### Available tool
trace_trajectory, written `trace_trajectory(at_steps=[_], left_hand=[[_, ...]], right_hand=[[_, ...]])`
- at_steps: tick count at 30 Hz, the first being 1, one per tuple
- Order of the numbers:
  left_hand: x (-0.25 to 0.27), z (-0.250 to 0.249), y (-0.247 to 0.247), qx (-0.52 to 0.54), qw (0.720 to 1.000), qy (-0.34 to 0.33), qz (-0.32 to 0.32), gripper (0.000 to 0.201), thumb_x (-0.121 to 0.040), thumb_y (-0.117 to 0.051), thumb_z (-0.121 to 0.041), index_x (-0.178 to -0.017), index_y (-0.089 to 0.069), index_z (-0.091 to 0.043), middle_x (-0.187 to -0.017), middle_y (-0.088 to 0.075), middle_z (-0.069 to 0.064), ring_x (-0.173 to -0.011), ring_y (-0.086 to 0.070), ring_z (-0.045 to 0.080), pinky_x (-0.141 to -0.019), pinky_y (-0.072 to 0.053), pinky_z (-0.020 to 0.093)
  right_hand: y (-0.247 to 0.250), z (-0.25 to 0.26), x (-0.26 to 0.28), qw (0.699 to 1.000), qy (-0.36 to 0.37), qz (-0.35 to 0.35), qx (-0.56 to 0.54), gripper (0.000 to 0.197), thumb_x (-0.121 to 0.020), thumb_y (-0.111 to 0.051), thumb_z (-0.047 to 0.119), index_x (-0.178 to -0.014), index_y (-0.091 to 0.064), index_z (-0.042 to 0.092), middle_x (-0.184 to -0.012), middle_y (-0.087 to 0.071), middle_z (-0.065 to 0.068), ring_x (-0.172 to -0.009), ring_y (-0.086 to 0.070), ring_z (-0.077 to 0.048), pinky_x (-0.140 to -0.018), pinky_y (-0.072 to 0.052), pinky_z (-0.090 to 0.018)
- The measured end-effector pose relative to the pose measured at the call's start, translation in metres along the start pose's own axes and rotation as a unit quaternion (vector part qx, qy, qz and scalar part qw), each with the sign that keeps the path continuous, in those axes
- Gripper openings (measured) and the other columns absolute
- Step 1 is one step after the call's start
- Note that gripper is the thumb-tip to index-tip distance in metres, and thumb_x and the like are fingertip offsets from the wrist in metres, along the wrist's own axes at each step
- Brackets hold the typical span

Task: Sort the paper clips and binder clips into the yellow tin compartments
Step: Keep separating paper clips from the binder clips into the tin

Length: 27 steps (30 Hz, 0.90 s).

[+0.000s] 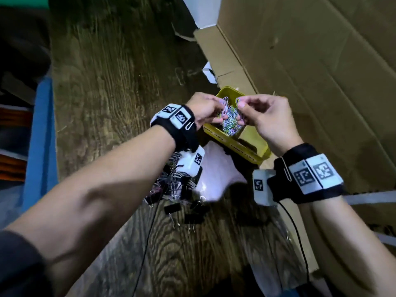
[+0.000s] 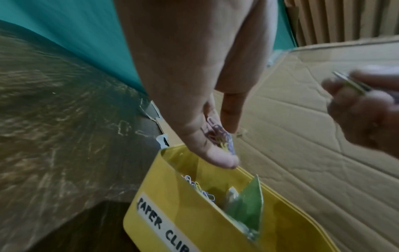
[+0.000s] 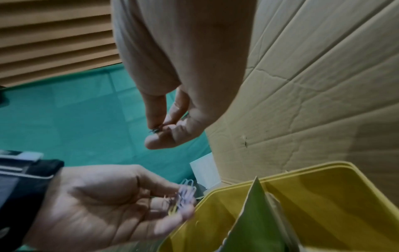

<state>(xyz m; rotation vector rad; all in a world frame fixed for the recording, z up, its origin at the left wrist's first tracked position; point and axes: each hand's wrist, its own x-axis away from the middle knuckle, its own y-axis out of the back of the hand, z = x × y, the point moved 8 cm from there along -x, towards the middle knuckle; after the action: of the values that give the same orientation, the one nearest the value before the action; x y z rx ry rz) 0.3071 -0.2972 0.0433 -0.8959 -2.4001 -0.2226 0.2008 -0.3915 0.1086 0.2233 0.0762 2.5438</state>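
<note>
— So, from the head view, where do things stand?

— Both hands are over the yellow tin (image 1: 254,156), which sits at the desk's right edge against the cardboard box (image 1: 310,61). The left hand (image 1: 204,110) pinches a bunch of coloured paper clips (image 1: 230,122) above the far compartment; the right hand (image 1: 270,118) pinches a single clip just beside it. Black binder clips (image 1: 194,218) lie loose on the wooden desk (image 1: 111,82) nearer the person, by a plastic bag (image 1: 216,170).

— And the left wrist view?

— Thumb and fingers close on the clip tangle (image 2: 219,136) directly over the compartment labelled "PAPER CLIP" (image 2: 164,226), where some clips already lie. A green divider (image 2: 248,204) splits the tin.

— The right wrist view?

— The right thumb and forefinger are clamped on one small clip (image 3: 155,130); the left hand's tangle (image 3: 184,196) hangs at the tin's rim (image 3: 237,187).

— Advice?

— I'd tease clips free low over the labelled side, keeping them left of the divider so none spill across.
</note>
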Motion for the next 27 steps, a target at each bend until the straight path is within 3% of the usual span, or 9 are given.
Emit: trace_trajectory(at_steps=[4,7,10,13,15,20,22,24,27], left_hand=[[-0.021,0.008,-0.011,-0.097,0.995,0.006,0.010,0.027,-0.085,-0.051,0.002,-0.105,-0.067,-0.007,-0.095,-0.068,0.013,-0.080,-0.063,0.027,-0.066,-0.054,0.034],[-0.022,0.015,-0.005,-0.074,0.997,0.011,0.019,0.026,-0.079,-0.054,0.000,-0.096,-0.070,-0.013,-0.084,-0.065,0.012,-0.079,-0.048,0.028,-0.069,-0.037,0.031],[-0.012,0.014,0.013,-0.007,1.000,-0.005,-0.006,0.023,-0.088,-0.051,0.002,-0.098,-0.066,-0.012,-0.092,-0.067,0.012,-0.082,-0.061,0.020,-0.076,-0.050,0.027],[0.008,0.018,0.042,0.037,0.999,-0.017,-0.007,0.019,-0.094,-0.046,0.000,-0.100,-0.062,-0.009,-0.092,-0.068,0.009,-0.083,-0.069,0.019,-0.081,-0.055,0.031],[0.025,0.024,0.072,0.039,0.999,-0.025,-0.017,0.017,-0.094,-0.047,-0.003,-0.098,-0.062,-0.010,-0.089,-0.068,0.009,-0.078,-0.069,0.019,-0.077,-0.056,0.031],[0.079,0.055,0.176,-0.054,0.991,-0.029,-0.115,0.019,-0.091,-0.053,-0.004,-0.108,-0.061,0.002,-0.087,-0.066,0.012,-0.062,-0.065,0.011,-0.053,-0.052,0.017],[0.105,0.067,0.219,-0.235,0.957,-0.033,-0.167,0.018,-0.090,-0.057,-0.006,-0.105,-0.064,-0.001,-0.088,-0.066,0.010,-0.063,-0.064,0.008,-0.056,-0.048,0.011],[0.130,0.082,0.252,-0.422,0.882,-0.019,-0.208,0.018,-0.087,-0.064,-0.014,-0.104,-0.069,-0.012,-0.093,-0.069,0.006,-0.077,-0.064,0.016,-0.072,-0.048,0.015],[0.155,0.124,0.285,-0.481,0.847,0.027,-0.225,0.031,-0.080,-0.071,-0.022,-0.111,-0.066,-0.018,-0.101,-0.061,0.014,-0.094,-0.060,0.028,-0.085,-0.045,0.030]], right_hand=[[0.006,-0.004,-0.041,0.992,0.015,-0.015,0.126,0.007,-0.086,-0.068,0.011,-0.083,-0.070,0.018,-0.071,-0.068,-0.001,-0.059,-0.062,-0.008,-0.068,-0.057,-0.031],[0.005,-0.016,-0.064,0.972,0.010,-0.018,0.235,0.007,-0.084,-0.070,0.020,-0.090,-0.073,0.017,-0.081,-0.072,0.000,-0.071,-0.065,-0.009,-0.081,-0.057,-0.034],[-0.006,-0.026,-0.073,0.932,-0.001,0.013,0.363,0.010,-0.085,-0.070,0.026,-0.091,-0.074,0.019,-0.094,-0.073,-0.001,-0.094,-0.065,-0.016,-0.095,-0.047,-0.032],[-0.023,-0.039,-0.070,0.900,-0.030,0.075,0.429,0.015,-0.086,-0.068,0.025,-0.097,-0.073,0.016,-0.099,-0.072,-0.006,-0.096,-0.064,-0.019,-0.093,-0.048,-0.029],[-0.032,-0.040,-0.062,0.904,-0.030,0.086,0.418,0.018,-0.086,-0.068,0.025,-0.102,-0.071,0.017,-0.102,-0.071,-0.006,-0.098,-0.064,-0.019,-0.092,-0.048,-0.026],[-0.083,-0.020,-0.004,0.917,0.093,0.125,0.367,0.019,-0.087,-0.065,0.017,-0.104,-0.072,0.014,-0.100,-0.072,-0.003,-0.089,-0.063,-0.011,-0.073,-0.031,0.004],[-0.115,-0.026,0.031,0.911,0.122,0.179,0.351,0.020,-0.087,-0.065,0.016,-0.105,-0.071,0.014,-0.102,-0.070,-0.005,-0.089,-0.061,-0.013,-0.078,-0.036,-0.003],[-0.149,-0.041,0.065,0.885,0.157,0.246,0.364,0.019,-0.087,-0.064,0.016,-0.104,-0.071,0.013,-0.102,-0.067,-0.009,-0.095,-0.061,-0.021,-0.089,-0.042,-0.023],[-0.193,-0.074,0.111,0.835,0.144,0.352,0.398,0.023,-0.090,-0.060,0.019,-0.111,-0.068,0.014,-0.109,-0.060,-0.009,-0.103,-0.058,-0.025,-0.095,-0.041,-0.030]])
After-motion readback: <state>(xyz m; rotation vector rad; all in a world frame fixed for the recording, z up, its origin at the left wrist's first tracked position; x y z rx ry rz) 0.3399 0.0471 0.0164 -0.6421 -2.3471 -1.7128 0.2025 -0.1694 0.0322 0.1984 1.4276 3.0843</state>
